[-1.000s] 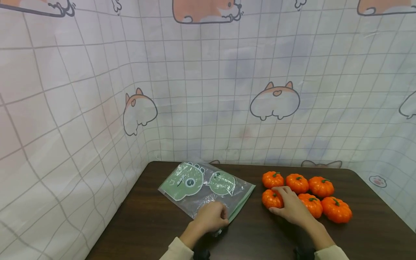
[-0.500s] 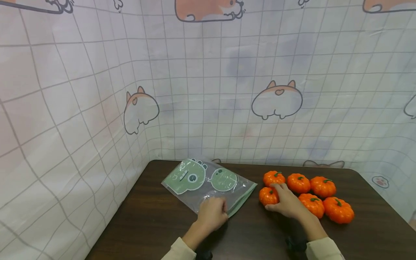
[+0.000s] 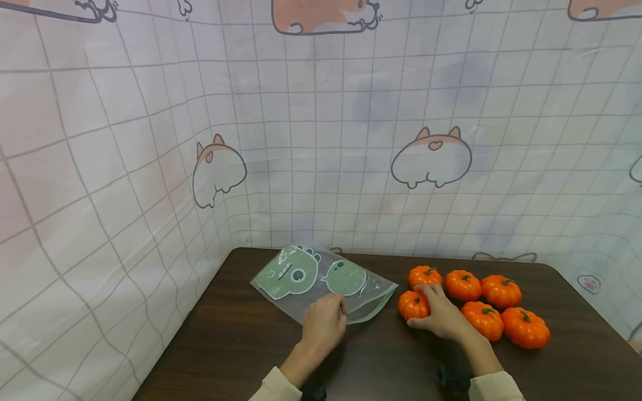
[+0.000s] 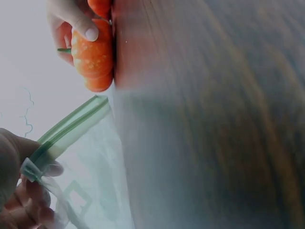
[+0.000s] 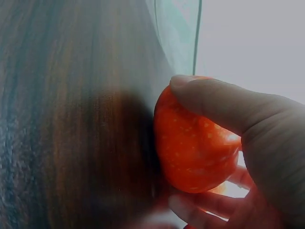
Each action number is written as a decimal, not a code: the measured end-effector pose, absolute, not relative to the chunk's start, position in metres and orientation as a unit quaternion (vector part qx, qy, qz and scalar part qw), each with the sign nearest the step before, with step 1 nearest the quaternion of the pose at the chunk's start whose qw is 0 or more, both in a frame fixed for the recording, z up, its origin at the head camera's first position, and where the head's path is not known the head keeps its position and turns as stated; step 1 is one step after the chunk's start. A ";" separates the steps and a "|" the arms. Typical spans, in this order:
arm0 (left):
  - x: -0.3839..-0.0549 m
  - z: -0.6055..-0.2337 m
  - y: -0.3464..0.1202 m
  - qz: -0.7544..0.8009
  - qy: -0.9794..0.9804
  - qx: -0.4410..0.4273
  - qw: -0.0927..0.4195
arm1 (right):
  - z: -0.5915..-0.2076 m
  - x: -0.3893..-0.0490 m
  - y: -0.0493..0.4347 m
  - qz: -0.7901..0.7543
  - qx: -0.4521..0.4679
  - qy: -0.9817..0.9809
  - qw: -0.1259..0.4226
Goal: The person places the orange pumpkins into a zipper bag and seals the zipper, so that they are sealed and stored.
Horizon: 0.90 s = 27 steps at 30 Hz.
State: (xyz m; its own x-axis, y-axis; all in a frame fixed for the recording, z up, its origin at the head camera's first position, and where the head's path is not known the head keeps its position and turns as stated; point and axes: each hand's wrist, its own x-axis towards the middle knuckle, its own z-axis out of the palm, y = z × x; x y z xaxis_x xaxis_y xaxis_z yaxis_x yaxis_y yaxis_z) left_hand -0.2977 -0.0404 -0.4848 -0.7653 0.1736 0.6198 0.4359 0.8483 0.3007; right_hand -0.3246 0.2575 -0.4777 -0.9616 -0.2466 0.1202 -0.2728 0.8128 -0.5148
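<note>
My left hand [image 3: 324,323] pinches the green-edged opening of a clear zip bag [image 3: 301,303] between thumb and fingers. In the left wrist view the bag's green zip strip [image 4: 71,125] runs up from the fingertips, its edge lifted off the table. Printed green cartoon figures show on the bag, which lies at the left of the table. A small orange toy pumpkin [image 3: 413,306] is gripped by my right hand [image 3: 443,314], thumb on the near side and fingers round the other. In the right wrist view this pumpkin [image 5: 190,143] is close to the tabletop.
Several more orange pumpkins with green stems stand right of and behind my right hand, including one pumpkin [image 3: 525,328] at the far right. The dark wooden table [image 3: 225,345] ends at a white gridded curtain [image 3: 321,167] with cartoon dogs.
The right hand has brought its pumpkin slightly left, away from the others. The left hand has moved a little forward, and the bag's green edge is now raised and parted.
</note>
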 end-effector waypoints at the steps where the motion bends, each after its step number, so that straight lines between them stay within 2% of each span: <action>1: -0.298 -0.485 -0.041 -0.222 -0.911 -0.169 0.304 | -0.478 -0.325 0.258 0.274 0.136 -0.952 0.024; 8: -0.302 -0.486 -0.044 -0.208 -0.896 -0.206 0.333 | -0.477 -0.324 0.257 0.275 0.132 -0.952 0.022; 16: -0.304 -0.485 -0.047 -0.189 -0.894 -0.254 0.318 | -0.479 -0.326 0.258 0.272 0.133 -0.953 0.023; 27: -0.304 -0.485 -0.045 -0.113 -0.906 -0.254 0.320 | -0.480 -0.331 0.261 0.269 0.135 -0.954 0.019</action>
State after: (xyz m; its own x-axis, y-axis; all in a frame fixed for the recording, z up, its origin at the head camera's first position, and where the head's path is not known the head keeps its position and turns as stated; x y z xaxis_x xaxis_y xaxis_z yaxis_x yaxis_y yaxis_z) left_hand -0.3035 -0.0446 -0.4855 -0.6661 0.3885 0.6367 0.5331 0.8450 0.0422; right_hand -0.3314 0.2608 -0.4801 -0.9627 -0.2473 0.1094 -0.2681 0.8192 -0.5070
